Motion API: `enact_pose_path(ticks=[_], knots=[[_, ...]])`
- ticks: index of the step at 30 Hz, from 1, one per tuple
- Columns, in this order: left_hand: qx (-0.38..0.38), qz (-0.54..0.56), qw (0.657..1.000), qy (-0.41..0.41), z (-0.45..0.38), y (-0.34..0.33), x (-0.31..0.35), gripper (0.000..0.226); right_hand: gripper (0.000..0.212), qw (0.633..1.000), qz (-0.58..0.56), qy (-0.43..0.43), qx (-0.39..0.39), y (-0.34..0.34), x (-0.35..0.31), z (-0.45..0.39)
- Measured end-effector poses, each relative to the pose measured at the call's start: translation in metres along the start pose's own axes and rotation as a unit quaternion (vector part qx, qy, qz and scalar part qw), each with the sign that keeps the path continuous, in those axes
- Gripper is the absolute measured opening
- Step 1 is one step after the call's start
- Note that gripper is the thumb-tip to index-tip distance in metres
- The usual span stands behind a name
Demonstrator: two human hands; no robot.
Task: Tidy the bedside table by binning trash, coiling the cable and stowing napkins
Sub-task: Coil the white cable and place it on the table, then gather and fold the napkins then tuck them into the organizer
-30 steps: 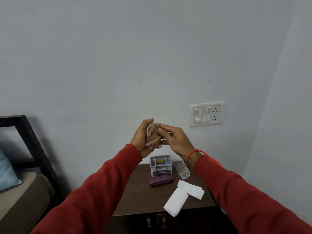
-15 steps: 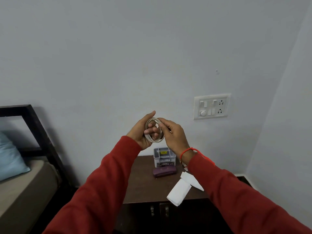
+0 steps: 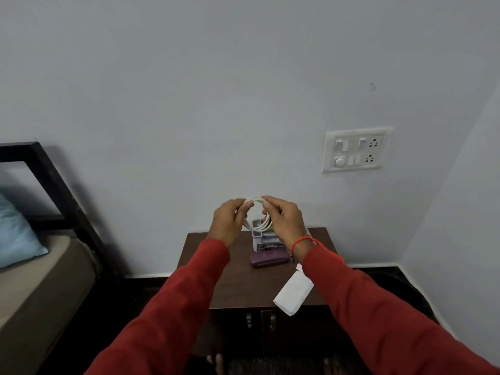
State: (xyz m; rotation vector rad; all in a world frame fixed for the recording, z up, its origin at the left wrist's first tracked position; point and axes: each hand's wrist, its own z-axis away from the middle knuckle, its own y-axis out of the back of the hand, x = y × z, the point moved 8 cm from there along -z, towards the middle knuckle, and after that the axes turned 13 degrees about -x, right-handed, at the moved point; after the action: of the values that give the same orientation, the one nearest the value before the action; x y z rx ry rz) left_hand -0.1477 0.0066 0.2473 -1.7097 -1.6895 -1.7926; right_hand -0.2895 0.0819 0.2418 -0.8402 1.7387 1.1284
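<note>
A white cable (image 3: 259, 226) wound into a small round coil hangs in the air above the back of the dark wooden bedside table (image 3: 232, 288). My left hand (image 3: 226, 222) pinches the coil's left side and my right hand (image 3: 285, 221) pinches its right side. White napkins (image 3: 293, 292) lie on the table's front right corner, one reaching over the edge; my right sleeve hides part of them.
A small grey organiser box (image 3: 263, 240) stands at the table's back, with a purple case (image 3: 269, 259) in front of it. A bed with a black frame (image 3: 51, 185) and blue pillow (image 3: 16, 234) is on the left. A switch plate (image 3: 355, 151) is on the wall.
My hands moved apart from a tight clasp to opposite sides of the coil, which now shows as an open ring. The view tilted and the hands sit lower, nearer the table.
</note>
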Motion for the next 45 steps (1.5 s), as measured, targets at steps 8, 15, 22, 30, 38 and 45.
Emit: enact_pose_path(ticks=[8, 15, 22, 30, 38, 45], knots=[[-0.020, -0.005, 0.997, 0.079, -0.021, -0.019, -0.096, 0.023, 0.019, 0.990, 0.013, -0.055, -0.130, -0.059, 0.079, -0.037], [-0.021, -0.029, 0.983, 0.178, -0.045, -0.044, -0.195, 0.021, 0.041, 0.963, -0.018, -0.151, -0.221, -0.090, 0.154, -0.062], [0.021, -0.003, 0.957, 0.290, -0.051, -0.074, -0.281, 0.021, 0.031, 0.973, -0.057, -0.151, -0.165, -0.084, 0.217, -0.068], [0.029, -0.052, 0.935, 0.349, -0.053, -0.096, -0.325, 0.023, 0.023, 0.975, -0.075, -0.114, -0.173, -0.079, 0.240, -0.066], [-0.020, -0.191, 0.908, 0.371, -0.050, -0.098, -0.339, 0.033, 0.023, 0.988, -0.050, -0.085, -0.119, -0.064, 0.243, -0.069], [0.076, -0.170, 0.938, 0.293, -0.039, -0.097, -0.275, 0.036, 0.023, 0.994, -0.048, -0.072, -0.068, -0.040, 0.236, -0.057]])
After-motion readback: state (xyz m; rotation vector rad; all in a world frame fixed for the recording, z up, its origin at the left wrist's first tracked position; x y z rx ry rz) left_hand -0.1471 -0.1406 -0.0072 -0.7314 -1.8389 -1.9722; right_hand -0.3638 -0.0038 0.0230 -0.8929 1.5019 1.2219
